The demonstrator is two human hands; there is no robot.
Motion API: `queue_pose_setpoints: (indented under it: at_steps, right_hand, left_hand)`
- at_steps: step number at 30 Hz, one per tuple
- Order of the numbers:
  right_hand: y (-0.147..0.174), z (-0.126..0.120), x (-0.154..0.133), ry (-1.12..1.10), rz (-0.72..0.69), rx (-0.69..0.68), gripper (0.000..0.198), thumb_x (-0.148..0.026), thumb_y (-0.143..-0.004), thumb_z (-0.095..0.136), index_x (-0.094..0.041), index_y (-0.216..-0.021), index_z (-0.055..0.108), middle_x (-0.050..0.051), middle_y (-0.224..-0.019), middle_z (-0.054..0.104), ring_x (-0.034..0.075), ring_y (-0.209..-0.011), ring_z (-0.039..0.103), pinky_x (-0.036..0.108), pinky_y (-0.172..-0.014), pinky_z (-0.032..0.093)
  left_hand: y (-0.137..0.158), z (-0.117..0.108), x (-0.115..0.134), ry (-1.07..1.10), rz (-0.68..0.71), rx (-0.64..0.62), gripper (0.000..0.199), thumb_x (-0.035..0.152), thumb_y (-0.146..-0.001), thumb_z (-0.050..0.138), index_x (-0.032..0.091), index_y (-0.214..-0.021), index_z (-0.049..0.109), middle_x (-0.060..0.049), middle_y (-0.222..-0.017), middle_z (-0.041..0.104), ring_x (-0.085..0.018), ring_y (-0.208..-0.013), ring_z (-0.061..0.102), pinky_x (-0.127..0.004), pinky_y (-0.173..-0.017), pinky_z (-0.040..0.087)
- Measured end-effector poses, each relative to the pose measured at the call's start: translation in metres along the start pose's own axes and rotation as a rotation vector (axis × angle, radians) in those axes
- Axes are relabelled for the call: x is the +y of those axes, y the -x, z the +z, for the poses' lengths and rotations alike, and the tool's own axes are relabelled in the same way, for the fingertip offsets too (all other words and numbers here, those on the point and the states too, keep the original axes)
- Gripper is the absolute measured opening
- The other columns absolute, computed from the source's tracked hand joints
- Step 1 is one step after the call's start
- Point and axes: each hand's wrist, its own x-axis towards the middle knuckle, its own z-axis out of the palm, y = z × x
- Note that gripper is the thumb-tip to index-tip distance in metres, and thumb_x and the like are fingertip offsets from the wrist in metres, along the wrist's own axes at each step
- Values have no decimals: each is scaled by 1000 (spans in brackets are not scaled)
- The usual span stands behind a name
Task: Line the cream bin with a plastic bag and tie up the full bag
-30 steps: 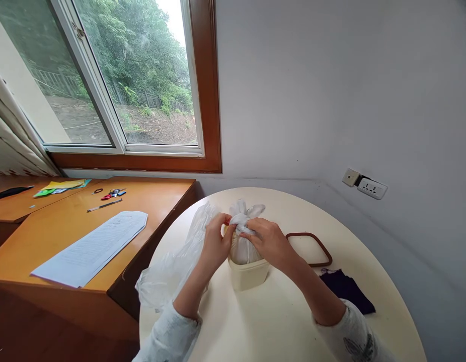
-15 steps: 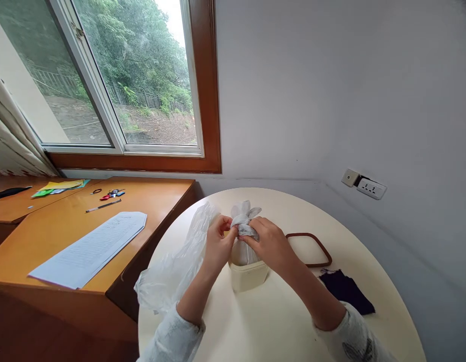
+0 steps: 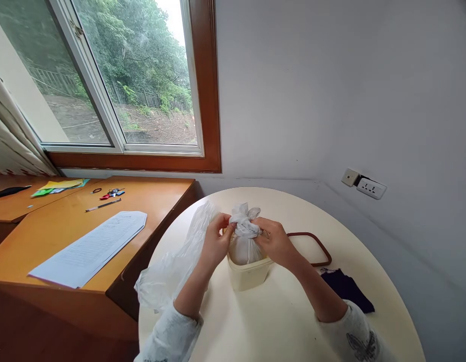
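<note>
Two pale sleeves [image 3: 352, 332], one with a dark printed motif near its cuff, came in at the bottom over one round cream table [image 3: 266, 327]. Ahead of them worked two bare hands. The left hand [image 3: 217, 242] pinched one side of a knotted white bag [image 3: 245, 226] between thumb and fingertips; the right hand [image 3: 274, 242] gripped the other side, its fingers partly hidden by the bag. That one bag rose from a single cream container [image 3: 250, 278] standing on the table, its lower part inside the rim and its twisted top between the hands. One loose translucent bag [image 3: 172, 271] lay crumpled beside the left forearm. To the right were one dark cloth [image 3: 348, 291] and, just beyond it, one brown frame [image 3: 304, 234] with rounded corners, partly behind the right hand.

Farther left, a wooden desk [image 3: 161, 196] bore one stack of white paper [image 3: 91, 246] (how many sheets, I could not tell), one pen [image 3: 103, 205], one small dark ring [image 3: 96, 191], a little red, blue and dark cluster [image 3: 112, 194] too small to count, and a pile of coloured papers [image 3: 61, 186].

Behind stood one window [image 3: 142, 75] with two panes showing, one curtain [image 3: 14, 136], and two wall plates [image 3: 371, 187].
</note>
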Motion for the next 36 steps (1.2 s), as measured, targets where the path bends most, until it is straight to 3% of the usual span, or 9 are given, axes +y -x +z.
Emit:
queue_pose_setpoints:
  at_steps: [4,9,13,16,20,27,32,36]
  right_hand:
    - [0,0,2,-17,61,62,14,-16,-79,45,-18,-66,51,-3,-63,48,11,-60,42,22,-54,34]
    - [1,4,-9,322,-49,129,21,-5,-73,45,-19,-83,57,4,-83,61,17,-75,51,28,-70,40]
    - [4,8,-14,548,-117,83,28,1,-66,41,-19,-78,56,4,-76,60,18,-71,50,28,-65,38]
    - [6,7,-12,449,-119,47,28,2,-66,39,-19,-73,54,2,-71,57,16,-66,48,25,-59,36]
    - [8,1,-8,130,-69,-3,27,-1,-68,40,-20,-76,57,0,-77,59,13,-67,50,23,-60,38]
    - [8,-9,-5,-284,88,-13,1,-19,-74,53,-20,-74,53,2,-90,62,17,-81,55,26,-68,43]
    - [9,-7,1,-152,240,175,7,-26,-76,51,-20,-74,53,-4,-64,52,12,-59,44,23,-55,35]
    - [5,-3,8,-18,265,310,9,-22,-74,47,-20,-65,45,-7,-55,40,10,-53,34,22,-51,30]
  left_hand:
    - [2,3,2,162,-56,13,22,38,-80,57,18,-75,51,1,-68,56,-14,-67,54,-24,-64,42]
    - [6,9,6,146,-53,73,23,39,-78,60,18,-73,52,0,-68,55,-14,-67,54,-24,-62,43]
    - [6,9,9,84,-12,43,19,36,-78,59,17,-73,55,1,-68,55,-13,-68,53,-23,-63,42]
    - [5,4,8,92,-29,29,19,35,-80,57,17,-73,55,1,-68,56,-14,-69,53,-24,-64,42]
    - [3,-1,3,83,-60,92,22,37,-80,56,17,-72,55,0,-69,56,-13,-69,53,-24,-64,42]
    - [5,0,4,200,-102,79,22,38,-79,57,18,-74,51,0,-68,57,-13,-68,53,-24,-63,41]
    - [8,3,10,324,-76,7,21,39,-80,55,19,-78,49,0,-71,59,-14,-70,55,-25,-66,41]
    - [8,1,16,383,-82,-112,19,36,-79,56,19,-74,50,0,-66,58,-16,-69,55,-27,-68,40]
